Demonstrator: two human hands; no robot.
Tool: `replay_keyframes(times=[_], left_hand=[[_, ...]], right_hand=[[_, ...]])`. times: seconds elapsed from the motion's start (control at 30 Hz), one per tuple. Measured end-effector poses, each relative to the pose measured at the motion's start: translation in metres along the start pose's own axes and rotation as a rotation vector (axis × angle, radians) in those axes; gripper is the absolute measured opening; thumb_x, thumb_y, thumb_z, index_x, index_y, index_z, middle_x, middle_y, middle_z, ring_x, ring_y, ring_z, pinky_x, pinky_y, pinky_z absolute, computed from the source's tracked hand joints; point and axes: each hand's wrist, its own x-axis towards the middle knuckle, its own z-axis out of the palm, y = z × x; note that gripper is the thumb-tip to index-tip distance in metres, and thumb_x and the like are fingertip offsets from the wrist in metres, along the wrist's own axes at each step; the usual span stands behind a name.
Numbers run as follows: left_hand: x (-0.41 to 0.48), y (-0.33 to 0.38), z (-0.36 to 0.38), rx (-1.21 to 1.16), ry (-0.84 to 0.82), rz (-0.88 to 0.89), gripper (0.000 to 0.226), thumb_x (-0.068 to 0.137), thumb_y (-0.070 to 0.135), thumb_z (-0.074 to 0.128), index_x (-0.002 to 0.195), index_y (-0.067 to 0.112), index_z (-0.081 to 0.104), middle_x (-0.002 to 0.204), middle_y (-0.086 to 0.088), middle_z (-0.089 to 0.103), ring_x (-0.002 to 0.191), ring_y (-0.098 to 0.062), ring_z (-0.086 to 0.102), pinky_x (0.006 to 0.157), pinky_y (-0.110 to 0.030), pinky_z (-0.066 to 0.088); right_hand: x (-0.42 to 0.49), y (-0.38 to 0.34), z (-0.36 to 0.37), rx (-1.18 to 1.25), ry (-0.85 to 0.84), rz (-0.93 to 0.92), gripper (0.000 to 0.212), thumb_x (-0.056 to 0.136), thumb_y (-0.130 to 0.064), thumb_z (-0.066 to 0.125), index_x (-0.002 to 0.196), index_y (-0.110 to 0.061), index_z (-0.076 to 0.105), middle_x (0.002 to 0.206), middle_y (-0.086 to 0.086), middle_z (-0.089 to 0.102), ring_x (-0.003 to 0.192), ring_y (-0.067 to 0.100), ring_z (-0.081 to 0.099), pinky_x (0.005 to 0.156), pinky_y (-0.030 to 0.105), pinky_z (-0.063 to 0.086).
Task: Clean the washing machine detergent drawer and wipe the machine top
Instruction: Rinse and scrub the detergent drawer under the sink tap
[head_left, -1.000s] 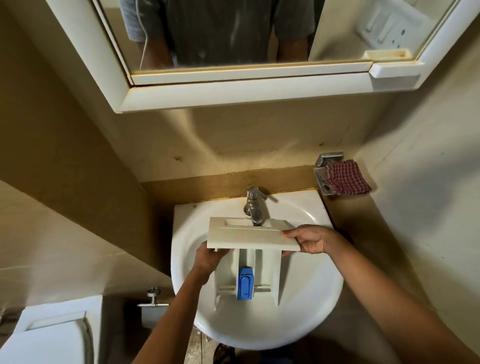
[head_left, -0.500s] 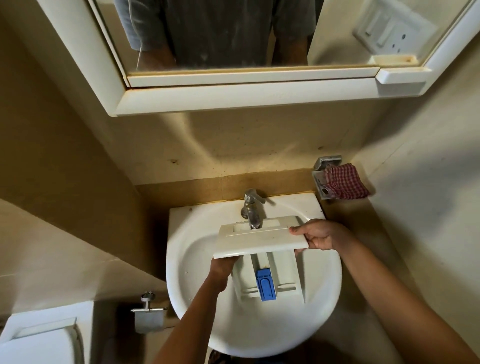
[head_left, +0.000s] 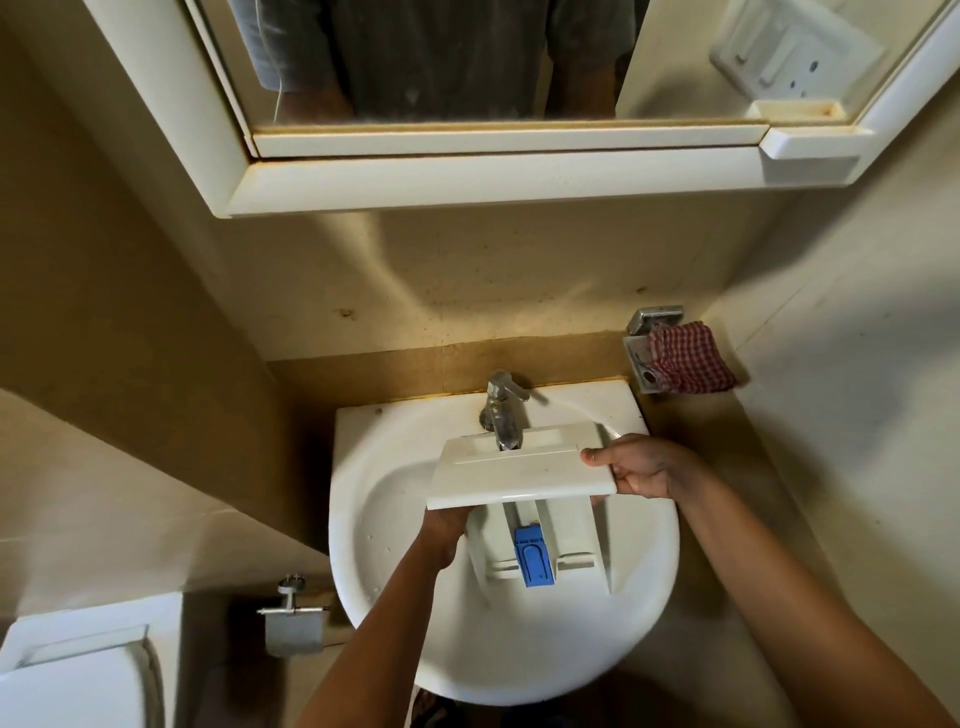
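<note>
Head cam: drawer (head_left: 519, 467) over the sink (head_left: 374, 519) at the tap (head_left: 501, 410), right hand (head_left: 644, 465) pinching its front panel's end (best handle, I'd say), left hand (head_left: 444, 525) underneath, grip hidden so can't tell; looks light, stiff, probably slippery wet.

**Drawer over the basin, between my hands**

I hold the white plastic detergent drawer (head_left: 519, 467) over the white ceramic washbasin (head_left: 363, 519). Its front panel is at the far end, beneath the spout of the chrome tap (head_left: 501, 408), and its body reaches toward me. The blue plastic cap (head_left: 531, 556) sits in the drawer's middle channel, at the near end. My left hand (head_left: 444, 522) is under the panel's left end and my right hand (head_left: 641, 465) grips its right end. Beyond the basin's far right corner, a red checked cloth (head_left: 691, 364) lies in a metal wall holder (head_left: 641, 358). At near left a metal paper holder (head_left: 293, 623) hangs beside the basin, with the white toilet cistern (head_left: 67, 670) further left. A white-framed mirror cabinet (head_left: 493, 176) hangs above.
</note>
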Motion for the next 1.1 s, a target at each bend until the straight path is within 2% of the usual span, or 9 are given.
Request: replay_keyframes(times=[0.1, 0.23, 0.4, 0.53, 0.63, 0.77, 0.9, 1.0, 1.1], left_hand=[[-0.003, 0.004, -0.006, -0.003, 0.022, -0.014, 0.053, 0.076, 0.033, 0.076, 0.123, 0.016, 0.060, 0.120, -0.014, 0.065, 0.113, -0.033, 0.059, 0.088, -0.047, 0.051], [-0.009, 0.011, -0.011, 0.013, 0.031, 0.028, 0.033, 0.086, 0.025, 0.072, 0.117, 0.018, 0.062, 0.117, -0.013, 0.065, 0.109, -0.032, 0.060, 0.087, -0.047, 0.052], [-0.001, 0.006, -0.022, 0.085, 0.098, 0.049, 0.074, 0.055, 0.058, 0.076, 0.118, 0.021, 0.064, 0.114, -0.007, 0.068, 0.106, -0.028, 0.063, 0.093, -0.053, 0.052], [-0.013, 0.030, -0.028, 0.170, 0.160, 0.042, 0.037, 0.083, 0.023, 0.073, 0.117, 0.013, 0.063, 0.115, -0.009, 0.066, 0.104, -0.028, 0.061, 0.094, -0.047, 0.051], [-0.017, 0.046, -0.031, 0.306, 0.186, 0.050, 0.025, 0.088, 0.005, 0.060, 0.112, 0.009, 0.062, 0.105, -0.011, 0.064, 0.090, -0.025, 0.057, 0.074, -0.033, 0.046], [-0.028, 0.066, -0.038, 0.540, 0.148, 0.044, 0.015, 0.089, 0.011, 0.054, 0.100, 0.016, 0.062, 0.089, -0.007, 0.062, 0.082, -0.025, 0.055, 0.061, -0.027, 0.040], [-0.039, 0.079, -0.048, 0.554, 0.071, -0.025, 0.011, 0.089, 0.017, 0.055, 0.090, 0.013, 0.065, 0.082, -0.005, 0.061, 0.072, -0.021, 0.056, 0.054, -0.022, 0.040], [-0.046, 0.083, -0.049, 0.527, 0.071, -0.070, 0.015, 0.088, 0.016, 0.057, 0.097, 0.008, 0.065, 0.085, -0.006, 0.062, 0.069, -0.017, 0.058, 0.047, -0.019, 0.041], [-0.053, 0.085, -0.049, 0.524, 0.106, -0.113, 0.012, 0.088, 0.017, 0.059, 0.088, 0.005, 0.058, 0.073, -0.006, 0.053, 0.057, -0.016, 0.049, 0.040, -0.017, 0.037]], right_hand=[[0.000, 0.000, 0.003, 0.028, -0.029, 0.014, 0.013, 0.093, -0.002, 0.053, 0.104, 0.005, 0.056, 0.098, 0.017, 0.065, 0.091, 0.027, 0.063, 0.066, 0.039, 0.058], [0.001, 0.001, 0.002, 0.063, -0.072, 0.041, 0.010, 0.095, -0.003, 0.050, 0.099, 0.003, 0.057, 0.099, 0.017, 0.065, 0.092, 0.027, 0.062, 0.065, 0.038, 0.058], [0.006, 0.009, 0.004, 0.111, -0.086, 0.057, 0.010, 0.095, -0.004, 0.051, 0.100, 0.003, 0.057, 0.096, 0.017, 0.066, 0.090, 0.027, 0.063, 0.063, 0.035, 0.059], [0.013, 0.016, 0.009, 0.177, -0.107, 0.074, 0.018, 0.094, -0.005, 0.053, 0.109, 0.004, 0.054, 0.086, 0.018, 0.072, 0.077, 0.028, 0.071, 0.065, 0.042, 0.059], [0.015, 0.020, 0.017, 0.241, -0.164, 0.078, 0.021, 0.096, -0.006, 0.049, 0.114, 0.003, 0.054, 0.087, 0.019, 0.072, 0.076, 0.032, 0.072, 0.061, 0.047, 0.059], [0.015, 0.026, 0.023, 0.259, -0.217, 0.131, 0.030, 0.099, -0.011, 0.044, 0.121, 0.008, 0.050, 0.095, 0.027, 0.068, 0.086, 0.046, 0.067, 0.070, 0.049, 0.055], [0.013, 0.029, 0.021, 0.404, -0.135, 0.261, 0.031, 0.096, -0.010, 0.051, 0.116, 0.013, 0.046, 0.106, 0.037, 0.058, 0.125, 0.056, 0.038, 0.057, 0.034, 0.056], [0.009, 0.025, 0.021, 0.434, -0.082, 0.258, 0.029, 0.096, -0.007, 0.050, 0.116, 0.013, 0.043, 0.127, 0.042, 0.045, 0.128, 0.053, 0.036, 0.047, 0.032, 0.056], [0.009, 0.021, 0.024, 0.466, -0.079, 0.233, 0.032, 0.099, -0.008, 0.044, 0.122, 0.015, 0.042, 0.134, 0.043, 0.038, 0.130, 0.048, 0.038, 0.052, 0.027, 0.057]])
